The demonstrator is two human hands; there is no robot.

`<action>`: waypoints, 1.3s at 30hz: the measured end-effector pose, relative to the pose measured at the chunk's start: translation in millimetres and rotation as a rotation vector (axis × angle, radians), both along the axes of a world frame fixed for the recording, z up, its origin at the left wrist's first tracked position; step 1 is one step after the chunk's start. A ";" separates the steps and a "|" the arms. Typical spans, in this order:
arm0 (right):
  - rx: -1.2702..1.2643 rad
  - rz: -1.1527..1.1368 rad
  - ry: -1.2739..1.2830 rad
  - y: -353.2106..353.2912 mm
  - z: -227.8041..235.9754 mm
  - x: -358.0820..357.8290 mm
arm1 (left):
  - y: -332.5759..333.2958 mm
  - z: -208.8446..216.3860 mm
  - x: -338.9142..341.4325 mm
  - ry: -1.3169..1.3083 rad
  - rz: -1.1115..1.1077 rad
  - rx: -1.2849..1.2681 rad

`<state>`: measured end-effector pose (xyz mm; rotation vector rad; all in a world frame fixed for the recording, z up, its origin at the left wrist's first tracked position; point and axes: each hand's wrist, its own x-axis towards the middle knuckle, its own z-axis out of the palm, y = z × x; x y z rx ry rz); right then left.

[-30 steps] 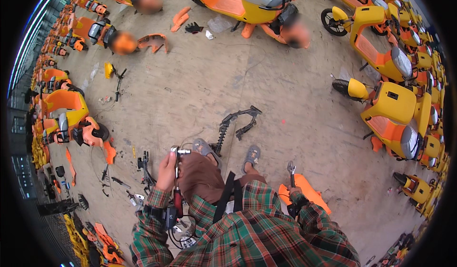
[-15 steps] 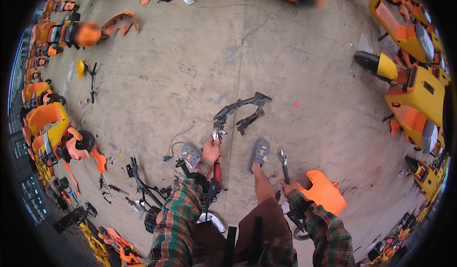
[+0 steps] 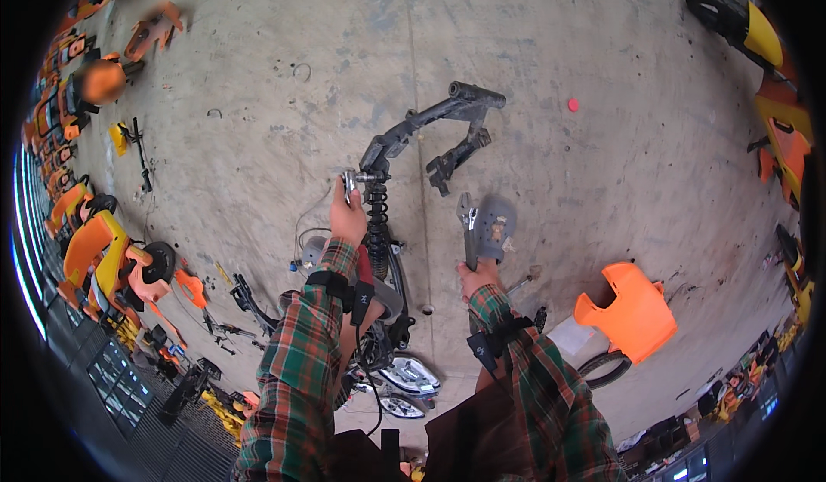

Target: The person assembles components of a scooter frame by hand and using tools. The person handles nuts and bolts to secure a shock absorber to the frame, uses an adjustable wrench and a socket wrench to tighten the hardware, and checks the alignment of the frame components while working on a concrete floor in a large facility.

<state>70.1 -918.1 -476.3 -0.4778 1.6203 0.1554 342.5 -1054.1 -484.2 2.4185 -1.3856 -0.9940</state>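
My left hand (image 3: 348, 217) is closed around a silver wrench-like tool (image 3: 349, 184), its head against the bolt end of a black metal swingarm (image 3: 417, 121). The swingarm lies on the floor in a curved shape. A black coil-spring shock absorber (image 3: 377, 215) runs from that joint down beside my left hand. My right hand (image 3: 480, 280) grips the dark handle of an adjustable wrench (image 3: 469, 220), its jaws pointing up and away, apart from the swingarm. Much of the left tool's handle is hidden in my fingers.
My shoe (image 3: 496, 228) stands right of the adjustable wrench. An orange body panel (image 3: 632, 319) lies at right, near a black tyre (image 3: 605, 370). Silver headlights (image 3: 409, 374) rest near my legs. Yellow-orange scooters line both sides. A red cap (image 3: 573, 104) lies beyond the swingarm.
My view has come closer to the swingarm. My right hand has moved in toward the middle with the adjustable wrench. My left hand stays at the swingarm's bolted end.
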 end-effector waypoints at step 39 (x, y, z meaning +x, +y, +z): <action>0.262 0.763 -0.501 -268.3 29.7 9.0 | -31.2 34.3 -50.9 -0.101 -0.068 0.412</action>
